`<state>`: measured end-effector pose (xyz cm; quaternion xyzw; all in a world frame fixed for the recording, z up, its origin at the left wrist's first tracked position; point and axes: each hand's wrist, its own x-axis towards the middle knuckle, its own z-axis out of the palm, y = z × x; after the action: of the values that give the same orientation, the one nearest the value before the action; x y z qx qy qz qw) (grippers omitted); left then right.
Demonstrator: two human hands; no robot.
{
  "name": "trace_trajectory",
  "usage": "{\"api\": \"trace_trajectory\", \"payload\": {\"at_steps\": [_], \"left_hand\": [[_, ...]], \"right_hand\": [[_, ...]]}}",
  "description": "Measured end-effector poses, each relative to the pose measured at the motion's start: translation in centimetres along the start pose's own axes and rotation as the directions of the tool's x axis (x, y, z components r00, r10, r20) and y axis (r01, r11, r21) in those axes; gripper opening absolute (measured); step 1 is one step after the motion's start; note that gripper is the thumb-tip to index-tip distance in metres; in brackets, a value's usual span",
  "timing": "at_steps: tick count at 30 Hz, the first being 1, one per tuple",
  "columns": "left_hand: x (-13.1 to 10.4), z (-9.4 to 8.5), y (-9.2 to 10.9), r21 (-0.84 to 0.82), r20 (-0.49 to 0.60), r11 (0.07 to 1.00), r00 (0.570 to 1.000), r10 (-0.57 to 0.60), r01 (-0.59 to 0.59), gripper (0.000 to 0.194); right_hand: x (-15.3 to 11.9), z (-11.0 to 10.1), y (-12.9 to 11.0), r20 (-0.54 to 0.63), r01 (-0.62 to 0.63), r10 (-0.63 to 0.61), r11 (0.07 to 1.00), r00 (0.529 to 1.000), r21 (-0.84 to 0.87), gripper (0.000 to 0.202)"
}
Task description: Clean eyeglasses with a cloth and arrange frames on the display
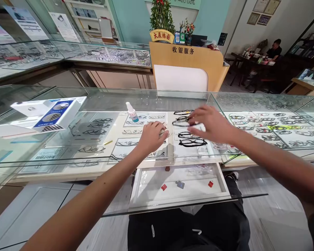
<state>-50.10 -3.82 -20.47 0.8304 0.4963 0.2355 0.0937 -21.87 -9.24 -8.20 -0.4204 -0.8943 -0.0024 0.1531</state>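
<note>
My right hand (pixel 211 124) reaches over the glass counter from the right, thumb and fingers closed about one end of a dark pair of eyeglasses (pixel 180 123). Below it, more black eyeglasses (pixel 193 142) lie in a column on the white display board. My left hand (pixel 153 136) is to the left, with curled fingers and the thumb drawn in. Something thin and pale shows by its thumb, too small to name. Close behind this hand, a small white-capped spray bottle (pixel 132 113) with blue liquid stands upright. Wire-framed eyeglasses (pixel 128 143) lie around and under the left hand.
An open white drawer (pixel 180 200) below the counter holds small red and grey packets. A blue and white box (pixel 54 115) stands on the left. Rows of eyeglasses (pixel 272 129) fill the right case. Beyond are a wooden cashier desk (pixel 185 52) and a seated person (pixel 274 50).
</note>
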Motion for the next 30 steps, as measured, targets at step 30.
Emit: {"api": "trace_trajectory", "payload": {"at_steps": [30], "left_hand": [[0.8,0.0,-0.5,-0.008,0.006,1.000,1.000,-0.015,0.015,0.022]], "right_hand": [[10.3,8.5,15.7,0.246,-0.251,0.242,0.968,0.939,0.007,0.042]]}}
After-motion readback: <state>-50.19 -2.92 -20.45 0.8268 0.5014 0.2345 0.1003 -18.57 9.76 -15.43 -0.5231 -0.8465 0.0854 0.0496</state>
